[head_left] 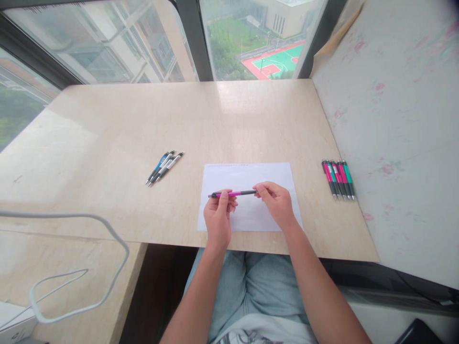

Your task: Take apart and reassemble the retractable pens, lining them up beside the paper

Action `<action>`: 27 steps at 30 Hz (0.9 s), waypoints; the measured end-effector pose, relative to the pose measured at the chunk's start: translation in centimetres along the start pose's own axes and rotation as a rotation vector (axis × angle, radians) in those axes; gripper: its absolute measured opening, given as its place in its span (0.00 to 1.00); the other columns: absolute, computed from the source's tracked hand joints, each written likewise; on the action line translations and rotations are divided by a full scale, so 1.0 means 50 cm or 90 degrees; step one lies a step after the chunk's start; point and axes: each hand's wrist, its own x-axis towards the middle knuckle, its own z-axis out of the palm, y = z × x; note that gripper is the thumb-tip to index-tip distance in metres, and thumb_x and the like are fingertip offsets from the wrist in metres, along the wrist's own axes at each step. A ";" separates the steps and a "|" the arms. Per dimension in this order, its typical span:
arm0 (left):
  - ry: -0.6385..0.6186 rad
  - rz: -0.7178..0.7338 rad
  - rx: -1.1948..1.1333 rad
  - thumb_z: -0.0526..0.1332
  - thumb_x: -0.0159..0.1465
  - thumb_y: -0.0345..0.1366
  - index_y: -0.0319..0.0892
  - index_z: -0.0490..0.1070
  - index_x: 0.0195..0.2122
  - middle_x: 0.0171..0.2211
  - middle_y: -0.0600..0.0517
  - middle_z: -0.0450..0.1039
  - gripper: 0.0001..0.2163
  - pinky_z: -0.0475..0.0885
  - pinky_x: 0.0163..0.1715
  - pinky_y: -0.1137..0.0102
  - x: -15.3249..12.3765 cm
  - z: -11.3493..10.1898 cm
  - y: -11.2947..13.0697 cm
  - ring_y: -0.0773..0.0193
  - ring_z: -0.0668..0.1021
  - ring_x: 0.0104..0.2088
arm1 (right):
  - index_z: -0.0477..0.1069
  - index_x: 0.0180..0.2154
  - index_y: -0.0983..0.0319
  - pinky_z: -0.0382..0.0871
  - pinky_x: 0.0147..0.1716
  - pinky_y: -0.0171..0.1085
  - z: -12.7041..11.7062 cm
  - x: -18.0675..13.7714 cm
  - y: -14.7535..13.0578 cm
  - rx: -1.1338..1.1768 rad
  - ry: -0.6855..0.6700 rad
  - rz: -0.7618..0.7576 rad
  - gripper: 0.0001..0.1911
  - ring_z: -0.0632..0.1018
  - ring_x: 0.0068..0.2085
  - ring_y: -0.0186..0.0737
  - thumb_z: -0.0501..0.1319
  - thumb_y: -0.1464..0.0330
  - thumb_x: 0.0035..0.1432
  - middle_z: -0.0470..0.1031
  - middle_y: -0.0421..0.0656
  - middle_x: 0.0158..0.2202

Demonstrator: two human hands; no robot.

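Observation:
A purple and black pen [234, 194] lies level across both hands, above a white sheet of paper [251, 217]. My left hand [219, 212] is closed around its purple barrel, near the clip end. At the other end, the fingertips of my right hand [278, 203] pinch the tip, which they hide. Left of the paper lies a small bunch of pens [163, 168] with white, blue and black parts. Near the wall on the right, several pink and green pens [338, 179] with black grips lie side by side, tips toward me.
The pale desk [143, 119] runs back to the windows [258, 43]. A flower-patterned wall [401, 143] borders its right side. At lower left a grey-white cable [103, 220] loops over the side surface, near a white box [16, 320].

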 end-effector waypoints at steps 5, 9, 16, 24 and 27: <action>0.005 0.002 -0.007 0.69 0.60 0.44 0.37 0.78 0.37 0.24 0.51 0.74 0.14 0.67 0.27 0.75 0.005 -0.005 -0.002 0.71 0.74 0.25 | 0.78 0.33 0.59 0.73 0.33 0.38 0.000 0.001 0.002 -0.024 -0.013 -0.014 0.12 0.78 0.33 0.38 0.64 0.58 0.61 0.79 0.42 0.30; 0.011 0.006 -0.022 0.70 0.60 0.43 0.37 0.78 0.37 0.25 0.52 0.74 0.13 0.67 0.26 0.76 0.010 -0.007 -0.003 0.71 0.74 0.25 | 0.77 0.37 0.57 0.73 0.35 0.38 0.002 0.001 -0.002 0.000 -0.022 -0.051 0.06 0.78 0.40 0.39 0.65 0.63 0.59 0.79 0.44 0.39; 0.010 -0.007 -0.028 0.70 0.59 0.43 0.37 0.78 0.36 0.25 0.51 0.74 0.14 0.67 0.25 0.76 0.007 -0.005 0.004 0.71 0.73 0.25 | 0.74 0.47 0.57 0.71 0.34 0.36 0.002 -0.001 -0.004 0.040 -0.061 -0.045 0.13 0.77 0.41 0.39 0.64 0.61 0.61 0.78 0.45 0.44; 0.012 -0.012 -0.030 0.70 0.59 0.43 0.37 0.78 0.36 0.25 0.51 0.74 0.13 0.67 0.26 0.76 0.007 -0.005 0.004 0.72 0.74 0.25 | 0.70 0.23 0.60 0.65 0.28 0.36 -0.003 -0.001 0.002 -0.073 -0.006 0.001 0.25 0.73 0.26 0.35 0.55 0.52 0.66 0.72 0.40 0.21; 0.014 -0.013 -0.030 0.70 0.59 0.43 0.37 0.78 0.36 0.25 0.51 0.74 0.13 0.67 0.25 0.76 0.007 -0.005 0.005 0.72 0.73 0.24 | 0.71 0.24 0.60 0.65 0.28 0.36 -0.003 -0.001 -0.004 -0.078 -0.020 -0.004 0.24 0.72 0.25 0.35 0.56 0.52 0.66 0.72 0.39 0.21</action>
